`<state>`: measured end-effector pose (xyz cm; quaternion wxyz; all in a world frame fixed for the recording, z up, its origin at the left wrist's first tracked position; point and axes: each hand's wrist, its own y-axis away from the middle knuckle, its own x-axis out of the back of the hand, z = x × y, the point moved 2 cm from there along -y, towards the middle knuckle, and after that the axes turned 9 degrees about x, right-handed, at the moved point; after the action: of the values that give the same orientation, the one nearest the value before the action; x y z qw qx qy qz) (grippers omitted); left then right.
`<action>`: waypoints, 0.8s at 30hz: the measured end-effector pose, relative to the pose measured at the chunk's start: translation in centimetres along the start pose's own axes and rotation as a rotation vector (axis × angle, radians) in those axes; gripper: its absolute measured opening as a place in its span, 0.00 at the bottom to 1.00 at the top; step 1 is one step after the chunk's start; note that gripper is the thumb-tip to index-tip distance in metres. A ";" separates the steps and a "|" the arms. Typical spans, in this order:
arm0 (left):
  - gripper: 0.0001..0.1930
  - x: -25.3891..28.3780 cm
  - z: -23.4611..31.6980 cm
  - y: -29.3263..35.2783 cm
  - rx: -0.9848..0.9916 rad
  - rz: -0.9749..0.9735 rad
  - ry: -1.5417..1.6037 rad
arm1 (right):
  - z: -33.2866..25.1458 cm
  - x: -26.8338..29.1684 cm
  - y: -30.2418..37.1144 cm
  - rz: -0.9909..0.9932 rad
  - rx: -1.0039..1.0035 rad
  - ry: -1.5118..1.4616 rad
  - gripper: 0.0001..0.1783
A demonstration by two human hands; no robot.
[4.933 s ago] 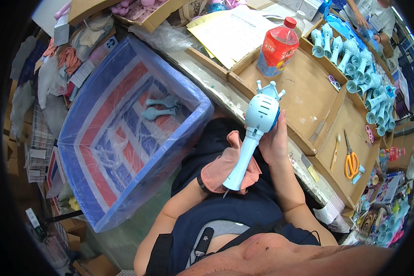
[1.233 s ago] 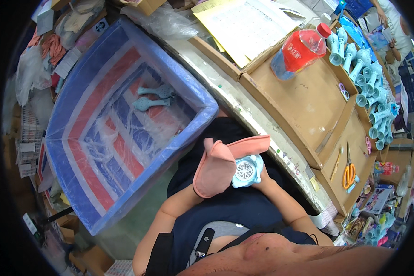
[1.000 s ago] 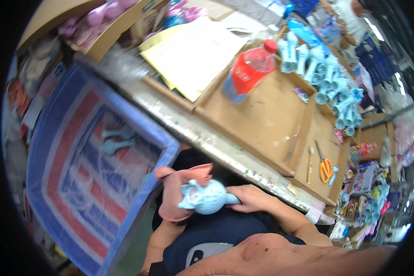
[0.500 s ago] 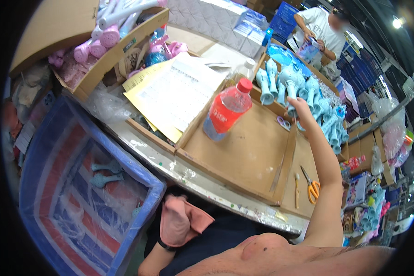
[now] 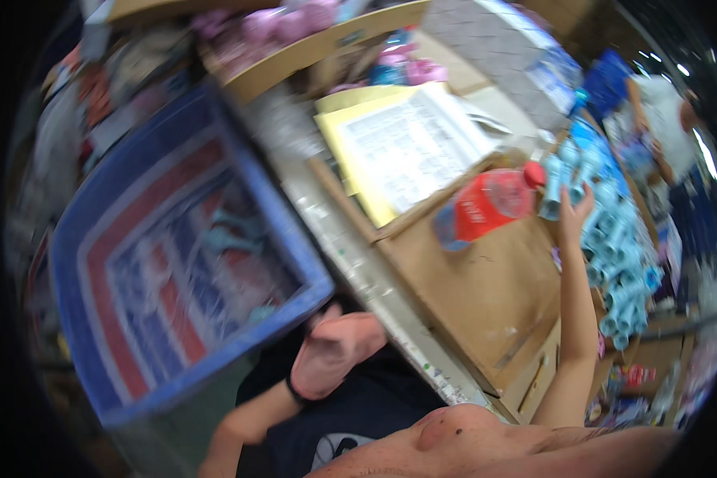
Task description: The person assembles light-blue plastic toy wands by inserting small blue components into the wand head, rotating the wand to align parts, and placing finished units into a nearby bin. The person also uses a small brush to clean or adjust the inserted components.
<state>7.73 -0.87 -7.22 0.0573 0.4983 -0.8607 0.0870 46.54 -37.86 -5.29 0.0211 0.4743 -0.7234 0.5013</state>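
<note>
Just right of the red bottle [image 5: 490, 205], the right hand [image 5: 575, 213], fingers seemingly apart, is at the light-blue wands [image 5: 616, 239], best taken singly by the handle; pink cloth [image 5: 350, 341] hides how the left hand's [image 5: 327, 362] fingers stand.

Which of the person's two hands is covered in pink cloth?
The left hand, beside the striped blue bin. Pink cloth covers it, while the right hand, up by the light-blue pieces, is bare.

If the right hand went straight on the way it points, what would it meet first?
Straight ahead of the right hand, probably the light-blue flared pieces; blur hides whether it already touches one.
</note>
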 end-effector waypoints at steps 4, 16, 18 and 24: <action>0.05 -0.1 -1.4 -1.2 0.284 -0.091 0.411 | -12.9 -0.4 6.8 -0.184 -0.001 -0.697 0.44; 0.06 -0.1 -8.7 2.3 0.514 -0.248 1.182 | -23.9 -2.4 9.8 -0.335 0.331 -0.505 0.58; 0.06 0.0 -9.2 2.7 0.571 -0.247 1.288 | -25.7 1.0 11.5 -0.365 0.797 -0.115 0.48; 0.07 1.2 -9.4 2.6 0.767 -0.191 1.620 | -30.5 6.5 15.0 -0.397 1.555 0.331 0.33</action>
<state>4.97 1.38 1.97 0.4832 0.3385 -0.4233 0.6876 18.75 -18.77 2.55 -0.1189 0.3925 -0.0590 0.9101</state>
